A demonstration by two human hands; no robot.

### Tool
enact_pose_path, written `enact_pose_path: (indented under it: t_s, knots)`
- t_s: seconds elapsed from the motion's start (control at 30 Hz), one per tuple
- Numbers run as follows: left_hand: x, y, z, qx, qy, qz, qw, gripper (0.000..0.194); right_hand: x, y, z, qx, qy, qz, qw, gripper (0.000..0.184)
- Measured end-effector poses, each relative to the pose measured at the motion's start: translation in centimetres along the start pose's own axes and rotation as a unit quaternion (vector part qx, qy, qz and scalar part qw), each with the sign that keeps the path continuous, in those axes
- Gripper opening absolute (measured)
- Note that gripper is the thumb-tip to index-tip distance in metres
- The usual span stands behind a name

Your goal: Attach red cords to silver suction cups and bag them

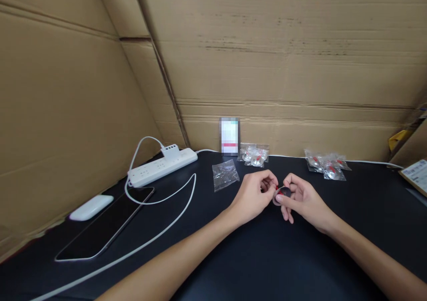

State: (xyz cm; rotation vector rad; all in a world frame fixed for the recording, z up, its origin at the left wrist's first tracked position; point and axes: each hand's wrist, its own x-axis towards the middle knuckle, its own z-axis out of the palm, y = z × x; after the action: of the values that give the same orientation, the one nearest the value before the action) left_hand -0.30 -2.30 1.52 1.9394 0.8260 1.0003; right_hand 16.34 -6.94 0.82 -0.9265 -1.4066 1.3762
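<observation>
Head view. Both hands meet just right of centre above the black table (253, 265). The left hand (254, 195) and the right hand (302, 199) are brought together, each pinching one side of a small clear disc with a red part (280, 194), which is held between their fingertips just above the table surface.

At 12 o'clock from the hands, an upright card (229, 136) leans against the cardboard wall (283, 65), with a heap of small filled bags (255, 155) just beside it. At 10 o'clock lies an empty clear bag (225, 174), near the left hand but apart from it. At 1 o'clock, a second heap of filled bags (328, 164) sits close to the table's back edge.

At 9 o'clock, well apart: a white power strip (163, 165), its white cable (167, 221) looping toward the near edge, a dark tablet (105, 224) and a white case (90, 207) by the left cardboard panel (56, 105).

At 3 o'clock, a box corner (415, 175) marks the right edge. Bare table surface extends at 6 o'clock between the forearms, and to the right of the right hand.
</observation>
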Motion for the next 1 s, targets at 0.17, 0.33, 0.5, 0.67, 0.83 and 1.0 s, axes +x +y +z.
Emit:
enact_pose_path:
  t_s: [0.17, 0.33, 0.5, 0.67, 0.83, 1.0]
  knots:
    - [-0.2, 0.6, -0.1, 0.048, 0.005, 0.019, 0.999, 0.009, 0.0, -0.3, -0.1, 0.043, -0.021, 0.005, 0.999, 0.031]
    - [0.3, -0.1, -0.7, 0.140, 0.049, 0.061, 0.987, 0.016, 0.2, -0.3, -0.8, 0.070, 0.059, 0.009, 0.996, 0.033]
    - [0.6, -1.5, -1.4, 0.332, 0.052, 0.096, 0.937, 0.032, 0.5, -0.2, -2.1, 0.120, 0.189, 0.021, 0.974, 0.031]
    - [0.5, -2.2, -1.1, 0.456, -0.030, 0.062, 0.887, 0.023, 0.8, -0.1, -2.3, 0.160, 0.245, 0.043, 0.955, 0.019]
    - [0.5, -2.3, -1.6, 0.358, -0.036, 0.014, 0.933, 0.013, 0.7, 0.1, -1.8, 0.120, 0.232, 0.031, 0.965, 0.023]
    - [0.6, -1.8, -2.0, 0.246, -0.008, -0.015, 0.969, 0.006, 0.5, 0.3, -1.4, -0.087, 0.209, -0.066, 0.972, 0.032]
